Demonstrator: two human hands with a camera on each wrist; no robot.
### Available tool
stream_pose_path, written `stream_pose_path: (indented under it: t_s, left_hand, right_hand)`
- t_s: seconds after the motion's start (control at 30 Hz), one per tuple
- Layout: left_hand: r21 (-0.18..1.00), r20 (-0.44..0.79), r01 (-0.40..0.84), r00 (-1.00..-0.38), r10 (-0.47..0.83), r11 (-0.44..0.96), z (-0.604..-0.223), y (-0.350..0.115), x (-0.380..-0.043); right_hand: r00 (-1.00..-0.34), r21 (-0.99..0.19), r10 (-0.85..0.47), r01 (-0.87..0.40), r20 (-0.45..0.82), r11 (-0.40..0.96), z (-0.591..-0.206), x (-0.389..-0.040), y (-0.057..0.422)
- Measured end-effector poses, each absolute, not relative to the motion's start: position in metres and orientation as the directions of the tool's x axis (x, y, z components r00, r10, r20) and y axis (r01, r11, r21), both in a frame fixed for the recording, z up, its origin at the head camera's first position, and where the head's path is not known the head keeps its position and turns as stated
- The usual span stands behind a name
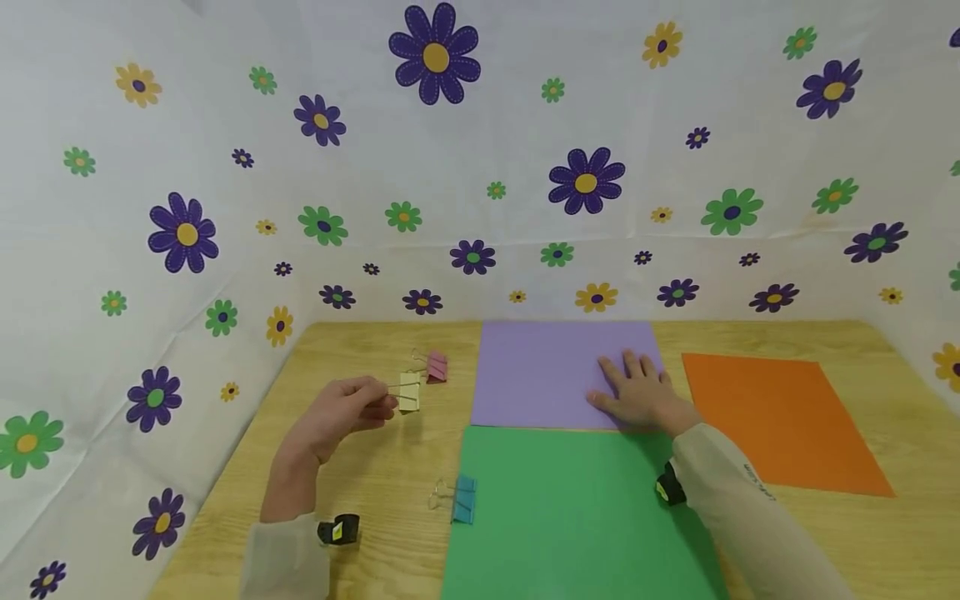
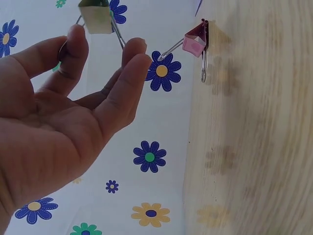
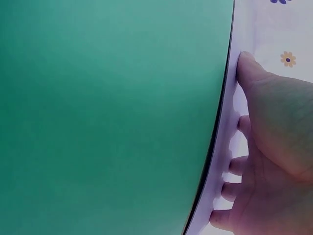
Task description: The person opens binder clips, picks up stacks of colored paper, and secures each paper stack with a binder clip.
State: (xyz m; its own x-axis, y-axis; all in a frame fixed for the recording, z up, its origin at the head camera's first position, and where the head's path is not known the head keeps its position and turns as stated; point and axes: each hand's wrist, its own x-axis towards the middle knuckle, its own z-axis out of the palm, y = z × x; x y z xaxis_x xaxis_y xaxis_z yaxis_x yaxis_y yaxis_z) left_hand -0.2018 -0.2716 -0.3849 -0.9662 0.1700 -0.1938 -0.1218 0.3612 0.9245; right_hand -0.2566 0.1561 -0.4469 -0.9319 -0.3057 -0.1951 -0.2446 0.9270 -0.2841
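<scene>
Currently: Pinch L, Flat Rest R

L hand (image 1: 347, 410): fingers pinch yellow clip (image 1: 409, 393) by wire handles, above worktop (image 1: 397, 542), nr pink clip (image 1: 437, 367).
R hand (image 1: 637, 397): fingers spread on purple sheet (image 1: 532, 375); green sheet (image 1: 570, 517) adj., blue clip (image 1: 464, 500) at its L edge.

White sheeting (image 1: 480, 150) on three sides, purple, green and yellow flowers (image 1: 586, 182), wood-grain tabletop (image 1: 397, 467)

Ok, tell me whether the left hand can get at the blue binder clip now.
Probably not to grip it: the left hand is busy pinching the yellow clip. Otherwise the way looks free, with nothing covering the blue binder clip.
</scene>
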Motion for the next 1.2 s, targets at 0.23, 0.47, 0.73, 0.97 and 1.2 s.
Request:
stream_pose_path:
  t_s: [0.23, 0.47, 0.73, 0.97, 1.2]
  left_hand:
    - [0.927, -0.173, -0.095, -0.966, 0.19, 0.364, -0.386, -0.27, -0.201]
    - [0.946, -0.169, -0.123, -0.976, 0.135, 0.3, -0.384, -0.268, -0.199]
    - [0.957, -0.137, -0.118, -0.989, 0.056, 0.266, -0.382, -0.266, -0.201]
    - [0.951, -0.117, -0.1, -0.992, 0.043, 0.293, -0.38, -0.257, -0.205]
    - [0.95, -0.105, -0.092, -0.994, 0.026, 0.298, -0.377, -0.252, -0.205]
  right_hand:
    - [-0.933, -0.282, -0.307, -0.248, -0.189, 0.927, -0.45, -0.257, 0.157]
    - [-0.931, -0.287, -0.307, -0.245, -0.198, 0.926, -0.45, -0.256, 0.155]
    - [-0.936, -0.284, -0.297, -0.238, -0.187, 0.929, -0.451, -0.256, 0.156]
    - [-0.931, -0.286, -0.304, -0.241, -0.2, 0.927, -0.448, -0.257, 0.158]
    - [-0.922, -0.302, -0.315, -0.241, -0.225, 0.922, -0.443, -0.257, 0.158]
